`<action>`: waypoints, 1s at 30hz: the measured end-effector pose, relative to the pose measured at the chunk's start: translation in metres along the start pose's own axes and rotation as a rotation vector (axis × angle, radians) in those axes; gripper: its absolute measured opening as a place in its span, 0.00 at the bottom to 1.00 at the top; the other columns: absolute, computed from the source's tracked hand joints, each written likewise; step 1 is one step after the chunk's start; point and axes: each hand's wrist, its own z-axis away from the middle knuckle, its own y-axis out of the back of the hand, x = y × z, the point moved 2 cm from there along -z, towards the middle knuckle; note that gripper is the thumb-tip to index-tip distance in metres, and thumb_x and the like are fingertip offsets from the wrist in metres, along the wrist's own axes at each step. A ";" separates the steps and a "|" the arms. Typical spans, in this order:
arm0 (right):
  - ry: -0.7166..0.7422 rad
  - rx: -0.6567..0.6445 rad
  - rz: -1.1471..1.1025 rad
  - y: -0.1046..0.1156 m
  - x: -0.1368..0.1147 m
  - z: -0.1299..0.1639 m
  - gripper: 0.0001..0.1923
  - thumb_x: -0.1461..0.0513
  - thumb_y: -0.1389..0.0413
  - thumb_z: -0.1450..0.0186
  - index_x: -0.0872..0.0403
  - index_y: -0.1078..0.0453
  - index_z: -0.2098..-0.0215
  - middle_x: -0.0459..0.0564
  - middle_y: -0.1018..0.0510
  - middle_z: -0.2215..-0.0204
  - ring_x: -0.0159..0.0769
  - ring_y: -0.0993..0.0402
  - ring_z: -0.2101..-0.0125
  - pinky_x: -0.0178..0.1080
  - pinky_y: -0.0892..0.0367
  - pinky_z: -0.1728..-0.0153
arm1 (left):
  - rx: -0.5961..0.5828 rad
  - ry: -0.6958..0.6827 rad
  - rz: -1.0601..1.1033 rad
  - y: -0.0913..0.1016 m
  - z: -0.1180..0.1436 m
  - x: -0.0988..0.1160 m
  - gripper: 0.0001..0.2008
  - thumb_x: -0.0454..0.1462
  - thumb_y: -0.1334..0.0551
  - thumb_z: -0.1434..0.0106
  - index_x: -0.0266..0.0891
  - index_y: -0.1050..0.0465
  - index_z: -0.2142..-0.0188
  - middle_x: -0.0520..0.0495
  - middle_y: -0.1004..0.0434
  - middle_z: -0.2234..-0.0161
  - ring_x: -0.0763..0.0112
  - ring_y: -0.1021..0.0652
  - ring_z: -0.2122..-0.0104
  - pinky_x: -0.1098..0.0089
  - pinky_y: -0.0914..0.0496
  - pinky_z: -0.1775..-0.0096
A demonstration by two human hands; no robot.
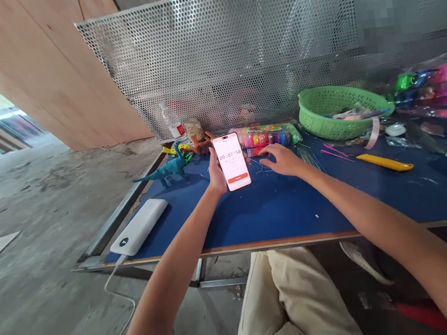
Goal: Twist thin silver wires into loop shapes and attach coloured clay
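Observation:
My left hand (216, 172) holds a smartphone (231, 161) upright above the blue tabletop (276, 210); its white screen shows a running timer and a red button. My right hand (282, 158) rests palm down on the table just right of the phone, fingers spread, holding nothing. Right behind that hand lies a clear pack of coloured clay sticks (268, 136). A teal clay dinosaur (168, 169) stands to the left of the phone, with an orange clay figure (201, 143) and a yellow one (173, 149) behind it.
A white power bank (138, 227) with a trailing cable lies at the table's left front. A green plastic basket (339, 110), a yellow tool (385, 161), pink strips and bags of coloured clay (434, 86) sit to the right. A perforated metal screen (235, 49) backs the table; a water bottle (173, 122) stands against it.

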 end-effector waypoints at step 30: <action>0.005 -0.301 0.087 -0.014 -0.005 0.004 0.08 0.58 0.41 0.30 0.49 0.22 0.55 0.51 0.18 0.52 0.46 0.26 0.50 0.50 0.31 0.48 | -0.050 0.098 -0.102 0.012 -0.003 -0.005 0.42 0.64 0.53 0.31 0.29 0.25 0.46 0.33 0.17 0.60 0.53 0.16 0.65 0.54 0.21 0.61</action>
